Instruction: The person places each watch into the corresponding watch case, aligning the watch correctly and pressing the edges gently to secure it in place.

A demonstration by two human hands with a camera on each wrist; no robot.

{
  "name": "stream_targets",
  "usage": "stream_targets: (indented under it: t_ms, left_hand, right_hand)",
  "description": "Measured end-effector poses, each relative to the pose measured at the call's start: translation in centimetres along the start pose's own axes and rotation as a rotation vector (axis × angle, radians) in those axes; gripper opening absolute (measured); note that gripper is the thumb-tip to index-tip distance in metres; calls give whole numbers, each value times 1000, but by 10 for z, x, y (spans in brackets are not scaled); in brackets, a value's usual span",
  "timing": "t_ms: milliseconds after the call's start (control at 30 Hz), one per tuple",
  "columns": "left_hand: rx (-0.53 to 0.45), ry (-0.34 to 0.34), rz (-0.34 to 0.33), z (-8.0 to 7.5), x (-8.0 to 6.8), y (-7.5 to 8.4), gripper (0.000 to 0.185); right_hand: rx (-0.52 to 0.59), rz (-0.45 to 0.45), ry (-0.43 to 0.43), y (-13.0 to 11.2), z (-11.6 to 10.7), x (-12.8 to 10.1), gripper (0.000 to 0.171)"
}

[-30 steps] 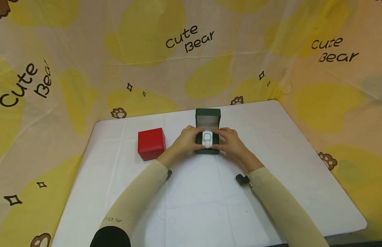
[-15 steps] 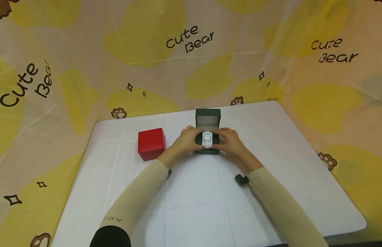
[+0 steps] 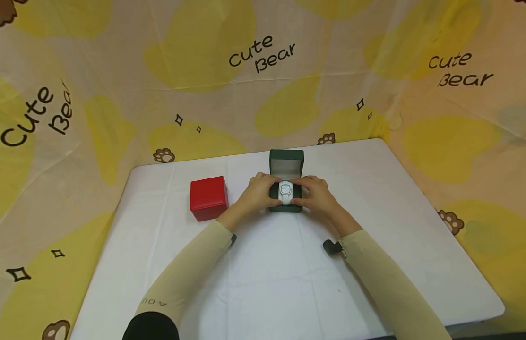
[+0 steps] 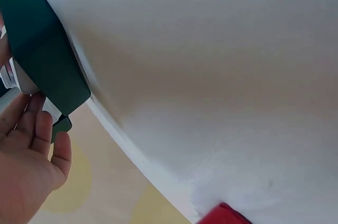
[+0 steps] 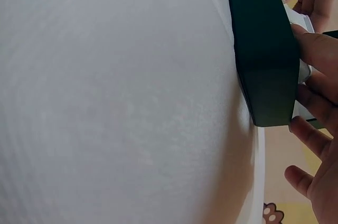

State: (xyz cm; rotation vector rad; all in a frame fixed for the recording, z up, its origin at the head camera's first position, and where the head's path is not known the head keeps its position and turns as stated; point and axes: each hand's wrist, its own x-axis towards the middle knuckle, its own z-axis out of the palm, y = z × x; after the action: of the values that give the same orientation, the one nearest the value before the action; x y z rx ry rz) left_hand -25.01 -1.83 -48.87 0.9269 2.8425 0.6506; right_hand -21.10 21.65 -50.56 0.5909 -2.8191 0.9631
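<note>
A white wristwatch (image 3: 285, 190) with a squarish dial sits in the base of an open green watch box (image 3: 287, 155), its lid raised at the back. From the left, my left hand (image 3: 259, 192) pinches the watch, thumb at the near end and fingers at the far end. My right hand (image 3: 317, 192) grips the same watch from the right in a matching way. Both wrist views show the box's green side wall (image 4: 45, 39) with fingers bent over its rim; the watch (image 5: 302, 21) is partly hidden there by the fingers.
A closed red box (image 3: 208, 198) stands left of the green box, close to my left forearm. Both boxes are on a white-covered table (image 3: 267, 283). A printed yellow and beige cloth (image 3: 284, 104) rises just behind the table's far edge.
</note>
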Motion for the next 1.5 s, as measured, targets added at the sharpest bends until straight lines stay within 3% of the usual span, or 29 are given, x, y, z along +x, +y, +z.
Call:
stream_targets:
  t_ms: [967,1500]
  left_hand:
    - [-36,-11,-17,-1,-4,-1,65]
    - [-127,26,-50,-16,-16,-2,65]
  right_hand:
    - [-15,-3,-28,-1,-2,1,63]
    - [14,-22,13,0,-10,-7,61]
